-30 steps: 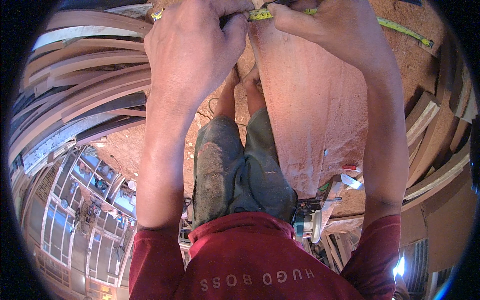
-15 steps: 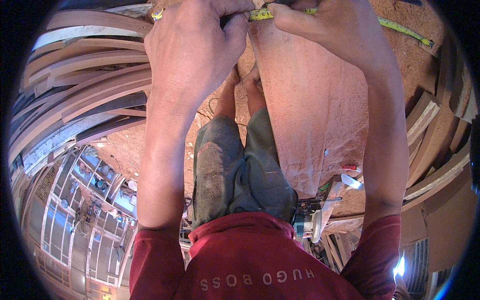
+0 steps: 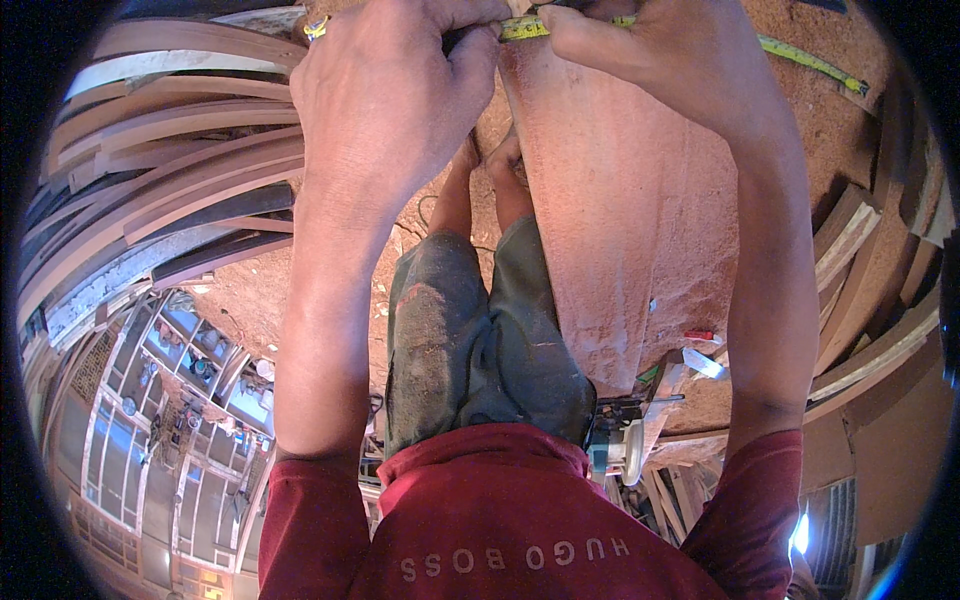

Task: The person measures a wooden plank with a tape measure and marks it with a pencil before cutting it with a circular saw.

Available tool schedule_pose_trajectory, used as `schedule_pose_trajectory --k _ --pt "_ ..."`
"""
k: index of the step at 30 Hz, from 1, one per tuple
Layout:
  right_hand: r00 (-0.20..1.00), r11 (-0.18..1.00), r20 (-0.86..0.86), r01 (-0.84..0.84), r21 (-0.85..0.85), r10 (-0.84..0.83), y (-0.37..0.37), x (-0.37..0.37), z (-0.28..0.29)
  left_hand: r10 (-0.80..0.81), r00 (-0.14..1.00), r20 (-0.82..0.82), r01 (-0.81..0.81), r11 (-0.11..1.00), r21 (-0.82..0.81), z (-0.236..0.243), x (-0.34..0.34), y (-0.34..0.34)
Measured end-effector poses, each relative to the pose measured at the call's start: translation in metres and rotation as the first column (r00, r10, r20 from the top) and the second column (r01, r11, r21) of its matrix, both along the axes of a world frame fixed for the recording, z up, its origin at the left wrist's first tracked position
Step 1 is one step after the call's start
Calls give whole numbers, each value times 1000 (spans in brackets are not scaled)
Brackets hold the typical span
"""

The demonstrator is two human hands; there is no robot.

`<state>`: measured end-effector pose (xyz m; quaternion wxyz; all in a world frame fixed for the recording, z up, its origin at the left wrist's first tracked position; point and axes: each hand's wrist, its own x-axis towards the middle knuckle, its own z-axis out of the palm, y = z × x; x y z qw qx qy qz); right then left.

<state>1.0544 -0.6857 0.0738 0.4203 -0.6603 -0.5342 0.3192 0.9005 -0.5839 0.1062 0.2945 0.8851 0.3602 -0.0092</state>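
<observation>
A yellow tape measure (image 3: 522, 28) runs across the top of the view, over the far end of a wide reddish wooden board (image 3: 620, 200). My left hand (image 3: 385, 110) is closed around the tape, thumb bent against the fingers; a bit of yellow also shows beyond its outer side. With thumb and fingers pressed together, my right hand (image 3: 665, 65) grips the same tape a short way to the right. The tape's free end sticks out past that hand over the sawdust. My fingertips are partly cut off by the upper edge.
Curved-looking timber lengths (image 3: 190, 130) are stacked at the left, and more planks (image 3: 850, 240) lie at the right. A power tool (image 3: 620, 450) rests by my right hip. Near the board are a small red object (image 3: 700, 336) and a whitish piece (image 3: 705, 363). Sawdust covers the ground.
Hardly anything differs. Both hands have shifted very slightly to the right, still holding the tape measure.
</observation>
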Motion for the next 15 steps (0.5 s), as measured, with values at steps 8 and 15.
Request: schedule_pose_trajectory --k 8,15 --pt "1000 1000 -14 -7 15 8 0 1 0 -10 1000 -7 11 999 48 3 2 -3" --pt "999 999 1 -38 19 38 2 1 0 -6 1000 5 5 992 129 10 3 -12"
